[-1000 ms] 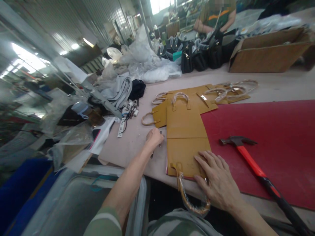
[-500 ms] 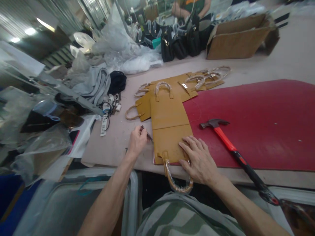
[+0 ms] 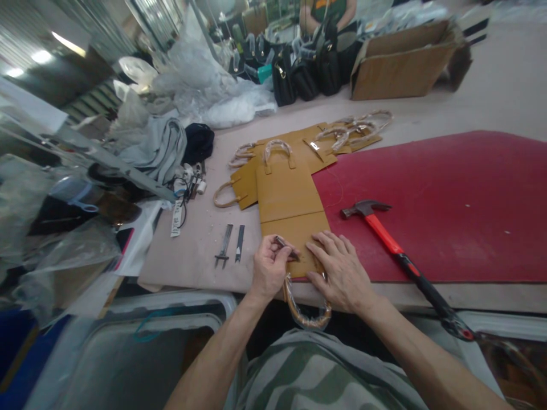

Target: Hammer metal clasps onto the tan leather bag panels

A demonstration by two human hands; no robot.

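A tan leather bag panel (image 3: 289,196) lies lengthwise, its near end at the table's front edge. My left hand (image 3: 271,265) is closed around a slim dark metal tool (image 3: 282,243), whose tip meets the panel's near part close to the handle base. My right hand (image 3: 339,270) rests flat on the panel's near right corner with fingers stretched. Between my hands and body, a plastic-wrapped handle (image 3: 314,322) hangs over the edge. To the left lie a pronged metal tool (image 3: 223,250) and a flat metal strip tool (image 3: 240,244).
A claw hammer (image 3: 387,230) lies right of my right hand on a red sheet (image 3: 436,199). More tan panels (image 3: 294,136) with handles are stacked behind. Black bags (image 3: 328,68), a cardboard box (image 3: 397,62) and plastic wrap (image 3: 239,102) stand farther back, near a person (image 3: 327,14).
My left hand has moved right, from beside the panel onto its near part, carrying the slim tool. The two tools at the left have come into view. My right hand stays on the panel.
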